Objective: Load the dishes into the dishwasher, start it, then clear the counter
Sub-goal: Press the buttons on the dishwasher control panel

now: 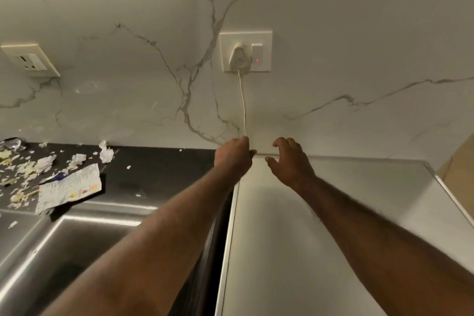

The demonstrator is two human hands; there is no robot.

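Observation:
Both my arms reach forward to the back edge of a white appliance top (333, 213), which looks like the dishwasher. My left hand (233, 156) pinches a thin white cable (242, 103) where it drops behind that top. The cable hangs from a white plug (237, 58) in a wall socket whose switch (257, 55) shows a small red light. My right hand (289, 162) hovers just to the right with fingers loosely curled, holding nothing. No dishes are in view.
To the left the black counter (159, 169) carries crumpled paper bits (106, 153), food scraps (18, 172), a printed wrapper (69, 188) and foil (11, 144). A steel sink (77, 244) lies at lower left. A second socket (30, 60) sits on the marble wall.

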